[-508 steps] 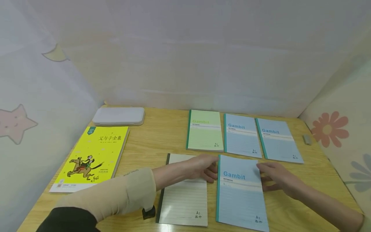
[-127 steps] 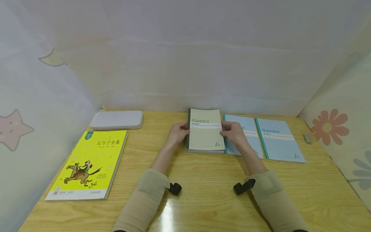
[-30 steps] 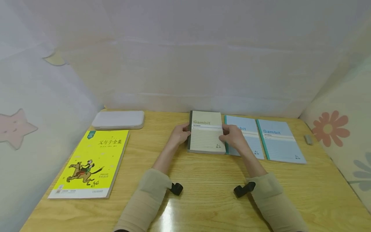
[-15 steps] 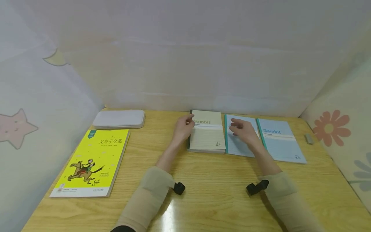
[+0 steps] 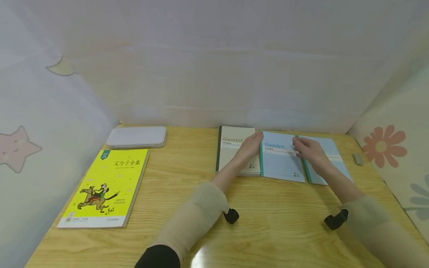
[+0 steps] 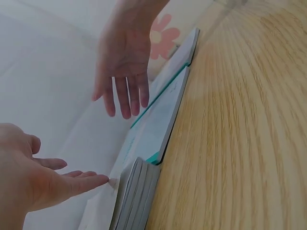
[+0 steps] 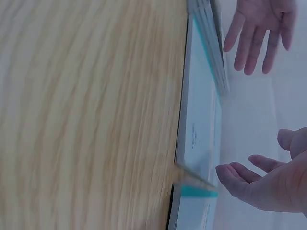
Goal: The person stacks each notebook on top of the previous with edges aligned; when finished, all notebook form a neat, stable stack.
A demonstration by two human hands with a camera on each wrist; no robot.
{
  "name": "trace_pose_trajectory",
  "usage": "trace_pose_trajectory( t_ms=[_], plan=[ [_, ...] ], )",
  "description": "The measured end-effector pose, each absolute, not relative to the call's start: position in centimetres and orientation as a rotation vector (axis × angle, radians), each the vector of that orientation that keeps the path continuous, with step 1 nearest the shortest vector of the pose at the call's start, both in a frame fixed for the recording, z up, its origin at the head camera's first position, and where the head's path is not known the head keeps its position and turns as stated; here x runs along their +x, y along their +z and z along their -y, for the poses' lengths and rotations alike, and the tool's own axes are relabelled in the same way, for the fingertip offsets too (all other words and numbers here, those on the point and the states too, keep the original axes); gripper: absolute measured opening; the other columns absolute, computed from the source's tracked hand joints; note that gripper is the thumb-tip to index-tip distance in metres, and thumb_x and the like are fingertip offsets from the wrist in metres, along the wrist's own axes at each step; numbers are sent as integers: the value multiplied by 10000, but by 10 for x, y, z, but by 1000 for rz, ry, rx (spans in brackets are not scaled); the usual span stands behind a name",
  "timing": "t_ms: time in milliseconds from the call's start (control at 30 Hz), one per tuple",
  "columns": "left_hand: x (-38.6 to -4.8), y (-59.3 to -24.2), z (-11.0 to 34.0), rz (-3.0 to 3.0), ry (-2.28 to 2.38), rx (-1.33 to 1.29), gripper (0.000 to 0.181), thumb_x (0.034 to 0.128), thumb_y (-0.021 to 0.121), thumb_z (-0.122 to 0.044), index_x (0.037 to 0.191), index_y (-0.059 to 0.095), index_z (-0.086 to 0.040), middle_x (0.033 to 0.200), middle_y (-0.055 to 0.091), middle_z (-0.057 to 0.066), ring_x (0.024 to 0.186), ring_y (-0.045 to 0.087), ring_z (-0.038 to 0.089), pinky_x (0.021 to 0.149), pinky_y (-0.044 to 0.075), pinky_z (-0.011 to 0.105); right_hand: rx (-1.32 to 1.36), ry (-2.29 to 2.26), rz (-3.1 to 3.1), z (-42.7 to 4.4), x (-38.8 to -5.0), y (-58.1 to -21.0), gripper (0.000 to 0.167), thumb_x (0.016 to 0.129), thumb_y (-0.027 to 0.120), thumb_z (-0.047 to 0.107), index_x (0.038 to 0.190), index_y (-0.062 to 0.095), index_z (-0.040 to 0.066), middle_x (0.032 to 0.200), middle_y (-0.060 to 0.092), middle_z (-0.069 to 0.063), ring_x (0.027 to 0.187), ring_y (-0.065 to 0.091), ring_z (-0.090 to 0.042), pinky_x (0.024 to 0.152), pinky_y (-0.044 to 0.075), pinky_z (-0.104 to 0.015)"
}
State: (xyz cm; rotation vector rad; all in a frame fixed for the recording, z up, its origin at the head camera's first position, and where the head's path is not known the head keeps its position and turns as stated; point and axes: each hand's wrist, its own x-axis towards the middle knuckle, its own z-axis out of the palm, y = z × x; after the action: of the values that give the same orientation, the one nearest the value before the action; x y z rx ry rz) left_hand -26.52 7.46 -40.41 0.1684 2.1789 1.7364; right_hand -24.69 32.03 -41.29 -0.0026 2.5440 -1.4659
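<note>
Across the right side of the cream notebook (image 5: pixel 229 158) reaches my left hand (image 5: pixel 247 150), its fingertips by the left edge of the middle blue notebook (image 5: pixel 283 162). That cream notebook tops a stack, whose layered edges (image 6: pixel 136 196) show in the left wrist view. My right hand (image 5: pixel 313 153) hovers over the gap between the middle blue notebook and the far-right blue notebook (image 5: pixel 336 154), covering part of the latter. In the wrist views the fingers of both hands are extended or loosely bent, with nothing held. Both blue notebooks lie flat.
A yellow comic book (image 5: pixel 105 186) lies at the left on the wooden table (image 5: pixel 268 223), below a white case (image 5: pixel 136 137). A small grey block (image 5: pixel 358 159) sits near the right edge. Patterned cloth walls (image 5: pixel 214 74) enclose the back and sides.
Cream and blue notebooks from the front joined the green one's place, cream on top. Within the last second, both hands released that stack and moved right to the middle blue notebook.
</note>
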Motion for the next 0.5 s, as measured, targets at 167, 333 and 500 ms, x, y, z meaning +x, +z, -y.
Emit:
trace_pose_trajectory(
  t_ms=[167, 333, 500],
  plan=[
    [-263, -406, -90, -2158, 1708, 156, 597, 1093, 293, -451, 1620, 332, -174, 1710, 292, 9, 1609, 209, 205, 1332, 152, 385, 26, -1455, -2532, -329, -242, -416, 762, 1097, 356, 499, 1607, 224, -52, 1615, 316, -327, 1455, 362, -479, 1190, 377, -611],
    [-259, -408, -100, -2167, 1693, 170, 585, 1099, 286, -411, 1618, 333, -145, 1706, 302, 8, 1602, 232, 197, 1329, 170, 363, 55, -1442, -2485, -329, -236, -412, 784, 1097, 346, 506, 1612, 179, -61, 1643, 250, -338, 1501, 290, -518, 1197, 358, -629],
    [-257, -405, -107, -2215, 1627, 137, 573, 1092, 286, -413, 1603, 373, -171, 1697, 323, -16, 1594, 253, 175, 1323, 185, 340, 77, -1456, -2418, -329, -236, -410, 809, 1101, 321, 499, 1612, 93, -85, 1659, 170, -355, 1523, 221, -541, 1208, 327, -646]
  ],
)
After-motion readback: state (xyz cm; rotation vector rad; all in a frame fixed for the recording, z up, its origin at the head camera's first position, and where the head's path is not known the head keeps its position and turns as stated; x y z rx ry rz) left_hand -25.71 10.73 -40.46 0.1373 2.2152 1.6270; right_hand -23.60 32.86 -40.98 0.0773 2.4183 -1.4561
